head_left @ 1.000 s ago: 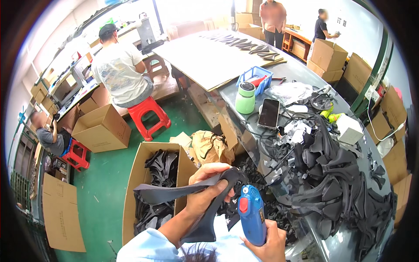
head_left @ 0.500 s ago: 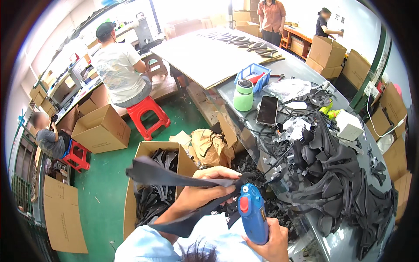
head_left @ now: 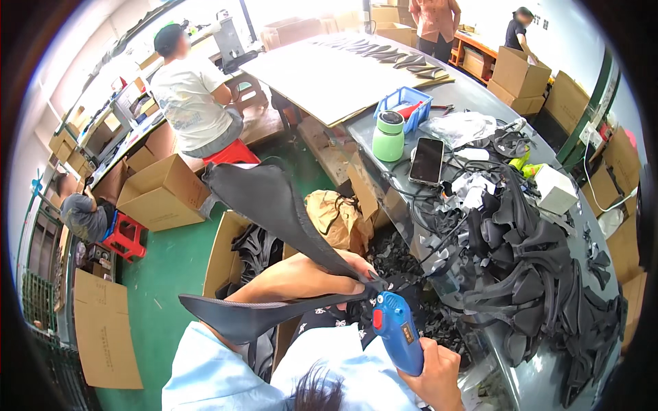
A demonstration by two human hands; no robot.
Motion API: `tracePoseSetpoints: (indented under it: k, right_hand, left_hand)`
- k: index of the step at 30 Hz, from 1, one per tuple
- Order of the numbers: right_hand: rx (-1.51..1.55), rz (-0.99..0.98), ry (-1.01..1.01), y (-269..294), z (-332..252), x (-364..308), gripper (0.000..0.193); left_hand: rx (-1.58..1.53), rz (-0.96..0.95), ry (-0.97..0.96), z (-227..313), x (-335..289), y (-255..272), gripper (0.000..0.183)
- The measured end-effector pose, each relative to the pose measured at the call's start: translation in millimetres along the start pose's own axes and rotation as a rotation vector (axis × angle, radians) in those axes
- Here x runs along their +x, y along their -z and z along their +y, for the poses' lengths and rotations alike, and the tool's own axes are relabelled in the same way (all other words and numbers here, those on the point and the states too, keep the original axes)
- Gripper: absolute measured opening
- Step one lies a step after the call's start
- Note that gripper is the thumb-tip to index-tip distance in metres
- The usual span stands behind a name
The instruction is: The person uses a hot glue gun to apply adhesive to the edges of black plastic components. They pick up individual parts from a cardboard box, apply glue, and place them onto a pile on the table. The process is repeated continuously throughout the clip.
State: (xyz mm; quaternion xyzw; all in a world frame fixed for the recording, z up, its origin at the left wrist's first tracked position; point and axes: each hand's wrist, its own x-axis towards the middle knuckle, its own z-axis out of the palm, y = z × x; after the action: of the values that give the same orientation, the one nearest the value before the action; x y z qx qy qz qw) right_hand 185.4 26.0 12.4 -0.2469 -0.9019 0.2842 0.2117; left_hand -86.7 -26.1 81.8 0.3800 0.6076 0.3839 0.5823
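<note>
My left hand (head_left: 291, 277) is closed on a black curved foam-like strip (head_left: 264, 202), gripping it near its narrow end. The strip spreads into two wide arms, one rising to the far left and the other lying across my left forearm. In my closed right hand (head_left: 439, 373) is a blue handheld power cutter (head_left: 401, 335) with a red button. Its head meets the narrow end of the strip just right of my left fingers; the blade itself is hidden.
Many black cut pieces (head_left: 521, 274) cover the grey table (head_left: 493, 373) on my right, near a phone (head_left: 427, 162), a green flask (head_left: 388, 137) and a blue basket (head_left: 418, 113). Below stands a cardboard box (head_left: 223, 257) of black pieces. People (head_left: 195, 103) work farther off.
The black strip has turned and spread, so its upper arm now shows a broad face and its lower arm swings left over my forearm. The cutter has shifted slightly right and down.
</note>
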Motion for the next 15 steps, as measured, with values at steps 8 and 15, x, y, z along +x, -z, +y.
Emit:
tracePoseSetpoints:
  k: [8,15]
  right_hand:
    - [-0.009,0.017,0.029,-5.1,-2.2,-1.1,0.047]
    - [0.049,0.045,0.063,-4.8,-9.2,3.6,0.046]
  left_hand:
    - [0.355,-0.085,-0.129,-2.8,12.4,1.3,0.033]
    - [0.450,-0.082,-0.344,-35.5,31.9,-7.4,0.032]
